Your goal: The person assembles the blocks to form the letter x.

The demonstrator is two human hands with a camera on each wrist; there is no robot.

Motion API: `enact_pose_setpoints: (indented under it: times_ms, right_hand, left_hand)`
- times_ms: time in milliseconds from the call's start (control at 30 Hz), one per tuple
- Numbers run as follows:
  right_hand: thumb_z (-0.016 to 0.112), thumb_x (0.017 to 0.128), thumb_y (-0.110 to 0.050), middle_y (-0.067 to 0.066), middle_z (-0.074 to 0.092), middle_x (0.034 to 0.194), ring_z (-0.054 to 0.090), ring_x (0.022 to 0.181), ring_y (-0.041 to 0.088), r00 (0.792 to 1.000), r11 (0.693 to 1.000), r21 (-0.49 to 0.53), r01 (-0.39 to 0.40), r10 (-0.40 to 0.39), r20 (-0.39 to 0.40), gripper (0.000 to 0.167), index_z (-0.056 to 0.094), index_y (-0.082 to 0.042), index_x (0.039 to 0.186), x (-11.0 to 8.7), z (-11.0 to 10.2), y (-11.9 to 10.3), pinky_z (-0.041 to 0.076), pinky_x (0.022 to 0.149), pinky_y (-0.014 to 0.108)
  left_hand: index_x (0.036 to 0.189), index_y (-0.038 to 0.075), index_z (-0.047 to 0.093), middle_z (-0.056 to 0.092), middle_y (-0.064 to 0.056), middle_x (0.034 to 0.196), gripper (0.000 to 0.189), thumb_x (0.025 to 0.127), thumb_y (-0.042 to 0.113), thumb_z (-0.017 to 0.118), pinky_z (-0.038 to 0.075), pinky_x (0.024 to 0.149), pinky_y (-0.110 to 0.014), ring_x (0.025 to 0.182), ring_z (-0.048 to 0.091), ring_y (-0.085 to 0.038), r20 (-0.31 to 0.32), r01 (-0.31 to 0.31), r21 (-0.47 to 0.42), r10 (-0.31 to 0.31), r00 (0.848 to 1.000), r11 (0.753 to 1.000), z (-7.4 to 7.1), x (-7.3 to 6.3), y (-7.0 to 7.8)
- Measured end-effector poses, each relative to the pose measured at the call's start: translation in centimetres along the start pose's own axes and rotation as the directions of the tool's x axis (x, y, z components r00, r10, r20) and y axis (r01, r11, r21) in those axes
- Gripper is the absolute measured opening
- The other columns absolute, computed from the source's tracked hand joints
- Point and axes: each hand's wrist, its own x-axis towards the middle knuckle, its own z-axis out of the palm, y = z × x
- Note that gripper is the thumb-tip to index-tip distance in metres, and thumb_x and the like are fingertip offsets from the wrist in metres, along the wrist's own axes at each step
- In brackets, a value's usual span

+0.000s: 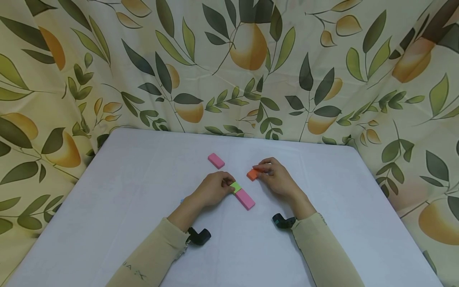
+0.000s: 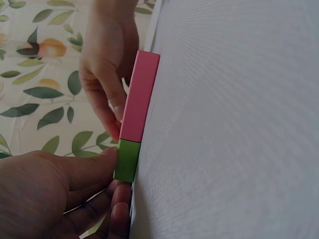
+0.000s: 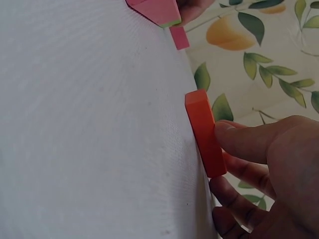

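Observation:
With thumb and fingers my left hand [image 1: 214,189] pinches a small green block [image 2: 127,160], which lies end to end against a longer pink block [image 1: 245,199] on the table. In the left wrist view the two blocks touch in one straight row. To the right, my right hand [image 1: 279,178] grips an orange block [image 3: 205,133] between its thumb and fingers, apart from that row and low at the tabletop. Part of the orange block is hidden by the fingers in the head view.
Another pink block [image 1: 216,160] lies alone farther back. A bit of something blue [image 1: 182,200] peeks out beside the left wrist, mostly hidden. White cloth covers the table [image 1: 143,159], and a leaf-and-fruit patterned curtain [image 1: 222,79] hangs behind it.

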Motion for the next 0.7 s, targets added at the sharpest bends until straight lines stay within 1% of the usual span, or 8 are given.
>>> enact_pose_setpoints:
  times_ms: [267, 700]
  right_hand:
    - [0.067, 0.102, -0.02, 0.006, 0.052, 0.14, 0.049, 0.134, 0.033, 1.0, 1.0, -0.006, 0.008, -0.008, 0.005, 0.031, 0.073, -0.017, 0.132, 0.02, 0.16, 0.06, 0.042, 0.112, 0.057]
    - [0.068, 0.101, -0.02, 0.008, 0.053, 0.139, 0.051, 0.132, 0.034, 1.0, 1.0, -0.001, 0.015, -0.015, 0.018, 0.03, 0.074, -0.018, 0.13, -0.03, 0.19, -0.34, 0.043, 0.111, 0.057]
  left_hand:
    - [0.117, 0.013, 0.073, 0.066, 0.002, 0.099, 0.021, 0.097, 0.018, 0.073, 0.051, 0.085, -0.033, 0.092, 0.059, -0.015, 0.0, 0.009, -0.001, -0.009, 1.0, 1.0, -0.02, -0.05, 0.08]
    - [0.117, 0.013, 0.073, 0.066, 0.002, 0.099, 0.021, 0.097, 0.018, 0.073, 0.051, 0.085, -0.033, 0.092, 0.059, -0.015, 0.007, 0.003, 0.006, -0.003, 1.0, 1.0, -0.13, 0.01, 0.07]
